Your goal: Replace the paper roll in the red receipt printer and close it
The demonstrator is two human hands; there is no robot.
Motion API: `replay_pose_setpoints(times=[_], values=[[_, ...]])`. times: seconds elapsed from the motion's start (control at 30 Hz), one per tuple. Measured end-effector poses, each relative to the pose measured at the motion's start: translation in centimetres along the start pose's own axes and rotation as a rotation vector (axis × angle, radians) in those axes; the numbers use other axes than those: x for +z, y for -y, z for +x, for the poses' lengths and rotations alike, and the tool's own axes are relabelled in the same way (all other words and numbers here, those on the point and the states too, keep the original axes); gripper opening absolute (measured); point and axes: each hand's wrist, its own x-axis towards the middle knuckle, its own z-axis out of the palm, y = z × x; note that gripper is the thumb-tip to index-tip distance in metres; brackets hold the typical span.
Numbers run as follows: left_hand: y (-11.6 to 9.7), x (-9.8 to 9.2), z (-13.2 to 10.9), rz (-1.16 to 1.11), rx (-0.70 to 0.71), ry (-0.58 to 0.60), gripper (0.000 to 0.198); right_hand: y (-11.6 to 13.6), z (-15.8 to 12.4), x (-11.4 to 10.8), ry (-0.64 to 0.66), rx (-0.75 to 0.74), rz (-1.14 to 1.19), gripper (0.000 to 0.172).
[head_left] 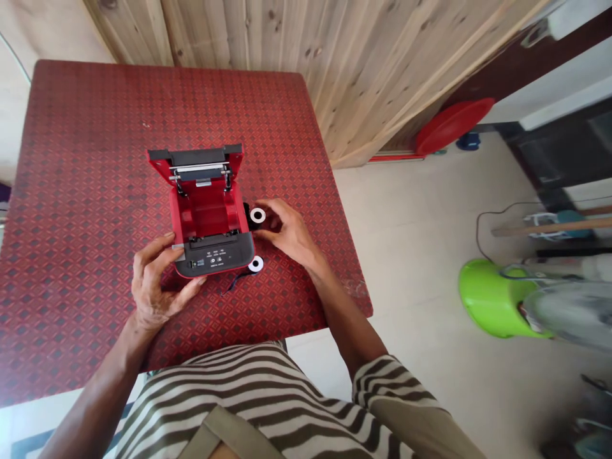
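A red and black label printer (pixel 215 252) stands on the table with its lid (pixel 201 162) tipped up. Its red inner bay (pixel 210 213) shows no roll inside. My left hand (pixel 155 280) holds the printer's front left corner, fingers on the side and thumb along the front edge. Close to the right side, my right hand (pixel 287 233) has thumb and forefinger around a black ribbon roll with a white core end (pixel 258 215). A second white-ended roll (pixel 255 264) lies by the front right corner, a dark strip of ribbon (pixel 234 282) trailing from it.
The table (pixel 95 159) has a red patterned cover and rounded corners. Wooden panelling (pixel 268 32) rises behind it. To the right on the tiled floor are a green tub (pixel 488 299), a red basin (pixel 454 126) and a cable (pixel 480 220).
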Motion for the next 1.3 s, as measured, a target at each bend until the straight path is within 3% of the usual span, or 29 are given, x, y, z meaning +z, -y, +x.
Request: replay_pose_setpoints(times=[0.13,0.27,0.37,0.43,0.5,0.57,0.7,0.8,1.1,1.3], values=[[-0.1,0.0,0.0,-0.001,-0.004,0.006,0.070,0.2,0.1,1.2,-0.025,0.007,-0.049,0.021],[-0.2,0.0,0.1,-0.023,-0.011,0.011,0.072,4.3,-1.3,-2.9,0.002,-0.111,0.043,0.028],[-0.3,0.0,-0.1,-0.029,-0.027,0.016,0.071,9.6,-1.5,-6.7,0.314,-0.279,0.108,0.032],[-0.3,0.0,-0.2,-0.034,-0.049,0.022,0.070,12.6,-0.8,-7.6,0.530,-0.338,0.018,0.036],[-0.3,0.0,-0.4,-0.036,-0.065,0.023,0.066,14.4,0.6,-6.6,0.542,-0.347,-0.166,0.034],[-0.3,0.0,-0.6,-0.018,-0.066,0.025,0.065,15.1,2.3,-4.4,0.481,-0.353,-0.383,0.028],[-0.2,0.1,-0.7,0.031,-0.062,0.039,0.069,14.9,4.5,0.5,0.495,-0.348,-0.709,0.026],[-0.3,0.0,-0.7,0.013,-0.064,0.042,0.068,14.5,4.8,2.4,0.513,-0.303,-0.816,0.029],[-0.5,0.0,-0.8,0.003,-0.077,0.049,0.067,13.0,6.9,3.3,0.610,-0.242,-0.829,0.035],[-0.4,0.0,-0.7,0.024,-0.081,0.039,0.065,12.3,6.8,3.6,0.565,-0.290,-0.785,0.034]])
